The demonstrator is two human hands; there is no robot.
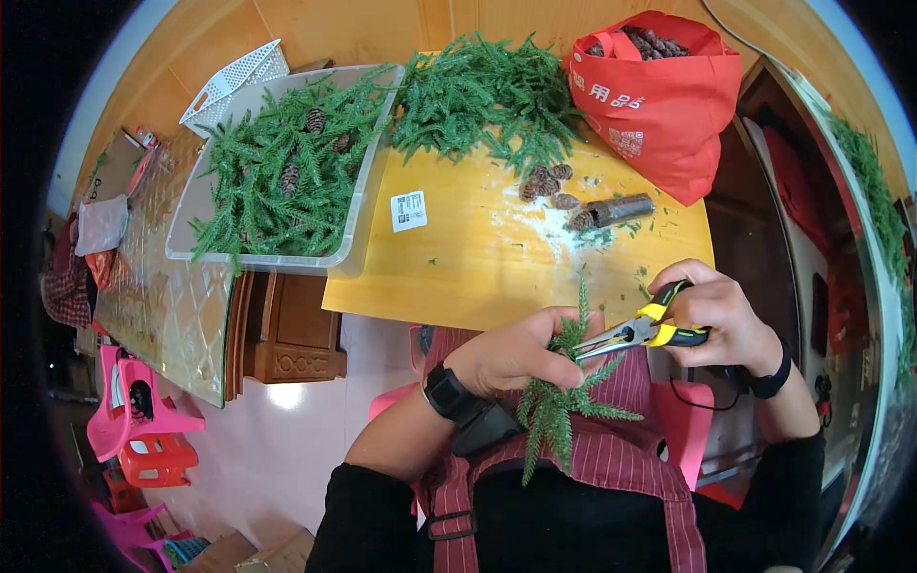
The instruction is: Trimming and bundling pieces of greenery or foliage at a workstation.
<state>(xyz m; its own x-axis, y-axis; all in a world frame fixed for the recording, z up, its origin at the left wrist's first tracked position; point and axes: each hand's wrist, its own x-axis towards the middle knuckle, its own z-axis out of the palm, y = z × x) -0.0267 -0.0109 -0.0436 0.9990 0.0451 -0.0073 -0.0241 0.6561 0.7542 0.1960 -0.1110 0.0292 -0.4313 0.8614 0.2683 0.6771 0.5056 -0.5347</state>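
With left fingers point(557, 368), pinches green sprig point(549, 425); with right fingers point(702, 306), grips pliers point(659, 323). Seems midway: cones point(289, 179) amid greenery point(250, 158) in tub point(353, 250), loose branches point(478, 91) left on worktop point(401, 279).

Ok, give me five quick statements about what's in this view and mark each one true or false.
1. The left hand holds a green sprig, and the right hand holds pliers. True.
2. The pliers have plain red handles. False: they are yellow and black.
3. The red bag has pinecones in it. True.
4. A white label lies on the yellow table. True.
5. The red bag stands left of the plastic bin. False: it stands to the right.
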